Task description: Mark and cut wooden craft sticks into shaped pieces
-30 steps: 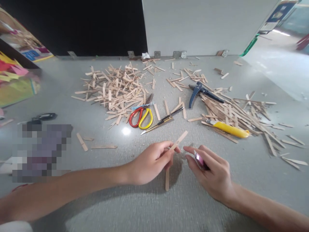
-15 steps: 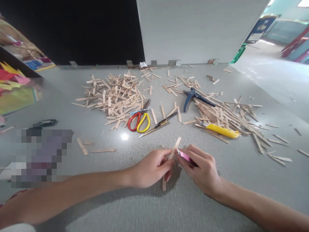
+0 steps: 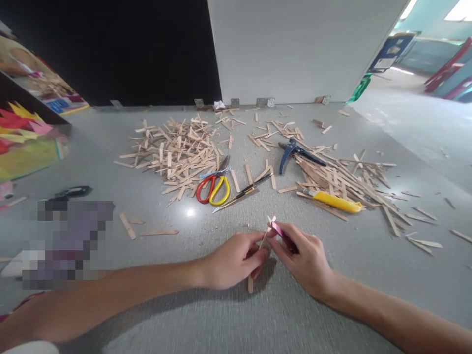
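The wooden stick (image 3: 263, 241) sits in the left hand (image 3: 234, 259), pinched between thumb and fingers above the worktop (image 3: 177, 319), its long axis running from 1 o'clock to 7. The right hand's (image 3: 311, 259) grip is closed around a pink cutter (image 3: 280, 233) — from there the stick lies toward 10 o'clock, the blade by its far end. Both hands are close; blade contact I cannot tell. Against half a second ago, the stick shows a narrower edge and the blade sits nearer its tip.
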A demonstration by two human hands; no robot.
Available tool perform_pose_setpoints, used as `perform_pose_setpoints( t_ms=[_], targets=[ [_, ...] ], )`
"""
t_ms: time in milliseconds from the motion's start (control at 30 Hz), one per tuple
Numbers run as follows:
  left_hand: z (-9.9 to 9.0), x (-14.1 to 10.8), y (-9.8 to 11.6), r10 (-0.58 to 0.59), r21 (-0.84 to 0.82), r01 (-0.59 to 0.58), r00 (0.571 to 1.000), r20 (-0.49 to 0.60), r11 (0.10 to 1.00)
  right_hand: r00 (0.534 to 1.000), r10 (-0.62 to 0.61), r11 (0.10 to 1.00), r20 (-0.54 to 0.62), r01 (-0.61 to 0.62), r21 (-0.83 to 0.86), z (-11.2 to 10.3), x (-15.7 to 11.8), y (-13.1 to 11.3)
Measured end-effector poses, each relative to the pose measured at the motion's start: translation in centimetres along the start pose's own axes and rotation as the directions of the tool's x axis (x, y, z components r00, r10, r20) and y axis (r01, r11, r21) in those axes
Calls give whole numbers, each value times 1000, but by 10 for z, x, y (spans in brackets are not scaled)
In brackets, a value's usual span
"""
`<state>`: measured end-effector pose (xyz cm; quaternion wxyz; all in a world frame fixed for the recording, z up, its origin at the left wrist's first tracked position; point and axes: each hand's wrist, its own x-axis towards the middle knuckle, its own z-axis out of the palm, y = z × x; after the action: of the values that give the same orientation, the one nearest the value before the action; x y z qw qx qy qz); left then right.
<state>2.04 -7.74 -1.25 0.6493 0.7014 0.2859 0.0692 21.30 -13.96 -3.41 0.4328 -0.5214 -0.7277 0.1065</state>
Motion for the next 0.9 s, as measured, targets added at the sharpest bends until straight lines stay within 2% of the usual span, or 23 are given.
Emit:
perform_pose_setpoints(
  t_ms=[333,500,667,900],
  targets=[
    [3,1,-7,1,5,-1,1000,-9,1000,997,69,997,21,-70,39,4,-9,2],
    [3,1,-7,-29,-90,33,999,42,995,998,62,996,-4,-62,64,5,-10,1],
    [2,1,-7,-48,-197,63,996,77,978,994,107,984,37,-111,140,4,-7,1],
    [-2,3,-4,-21,-228,41,996,88,973,969,215,926,120,-242,290,5,-6,3]
  ],
)
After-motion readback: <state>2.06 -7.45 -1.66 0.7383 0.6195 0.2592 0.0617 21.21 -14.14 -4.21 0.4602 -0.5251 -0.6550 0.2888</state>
